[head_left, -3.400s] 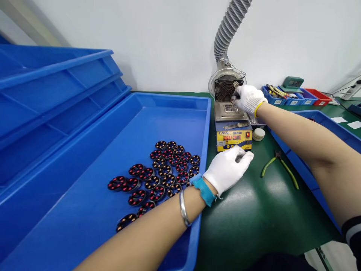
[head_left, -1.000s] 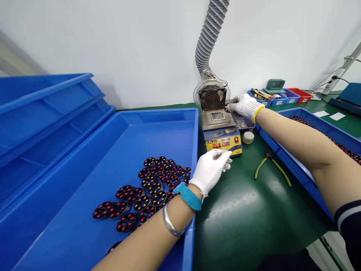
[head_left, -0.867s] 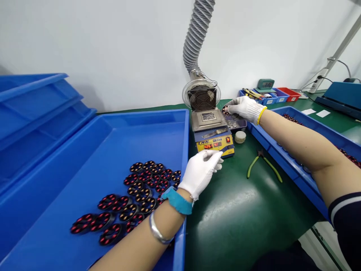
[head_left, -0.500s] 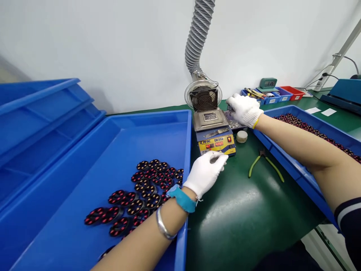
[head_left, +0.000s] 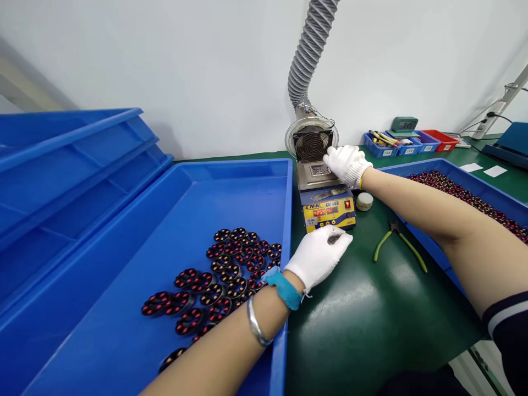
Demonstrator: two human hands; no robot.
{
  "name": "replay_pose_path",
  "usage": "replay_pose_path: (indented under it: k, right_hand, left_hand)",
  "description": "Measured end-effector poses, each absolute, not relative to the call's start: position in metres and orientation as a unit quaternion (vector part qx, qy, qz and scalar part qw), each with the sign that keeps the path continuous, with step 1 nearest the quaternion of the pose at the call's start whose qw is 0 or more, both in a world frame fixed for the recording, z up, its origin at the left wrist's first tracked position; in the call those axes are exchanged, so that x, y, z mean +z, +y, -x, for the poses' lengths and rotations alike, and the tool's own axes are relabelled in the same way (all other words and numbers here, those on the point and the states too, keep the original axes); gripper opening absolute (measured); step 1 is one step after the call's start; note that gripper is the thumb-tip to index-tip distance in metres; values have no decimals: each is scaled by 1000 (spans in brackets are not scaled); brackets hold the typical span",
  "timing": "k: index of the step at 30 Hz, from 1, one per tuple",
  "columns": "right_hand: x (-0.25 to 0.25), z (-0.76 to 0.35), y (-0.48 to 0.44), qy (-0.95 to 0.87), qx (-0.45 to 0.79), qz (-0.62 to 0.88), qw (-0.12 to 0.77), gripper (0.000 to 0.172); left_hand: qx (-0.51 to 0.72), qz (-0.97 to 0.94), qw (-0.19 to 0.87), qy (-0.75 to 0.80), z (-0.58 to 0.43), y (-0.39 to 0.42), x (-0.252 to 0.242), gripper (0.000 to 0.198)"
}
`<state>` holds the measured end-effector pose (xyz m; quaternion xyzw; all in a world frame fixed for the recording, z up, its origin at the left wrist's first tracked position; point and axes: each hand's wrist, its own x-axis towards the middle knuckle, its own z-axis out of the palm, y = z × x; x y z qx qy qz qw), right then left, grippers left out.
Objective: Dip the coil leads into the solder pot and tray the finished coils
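My right hand [head_left: 345, 162] is back from right of the pot [head_left: 328, 209] to over its top, grip hidden, so work there goes on; my left hand [head_left: 319, 257] stays curled before the pot, hold unclear.

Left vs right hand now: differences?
Place: the left hand rests low on the green mat before the heater unit; the right hand reaches over the unit's top plate, by the fan. Wrist: the left hand has a blue strap and a metal bangle; the right hand's glove has a yellow cuff. Both wear white gloves; what either grips is hidden.
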<state>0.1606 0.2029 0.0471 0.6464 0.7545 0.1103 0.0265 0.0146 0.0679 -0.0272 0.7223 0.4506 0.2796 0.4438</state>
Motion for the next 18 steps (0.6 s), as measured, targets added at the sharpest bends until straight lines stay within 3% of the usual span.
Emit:
replay_pose_path:
  k: [8, 12, 15, 18]
  right_hand:
    - [48, -171, 201, 742, 172, -647, -25, 31]
    - [55, -203, 193, 731, 130, -650, -161, 34]
    - [54, -240, 181, 698, 10, -672, -245, 33]
    - [48, -283, 166, 648, -116, -704, -267, 39]
  left_hand:
    - [283, -713, 454, 453, -16, 63, -24, 23]
    - [322, -703, 421, 474, -15, 65, -18, 24]
    - [353, -709, 327, 516, -3, 74, -7, 28]
    - [321, -734, 178, 571, 21, 93, 7, 34]
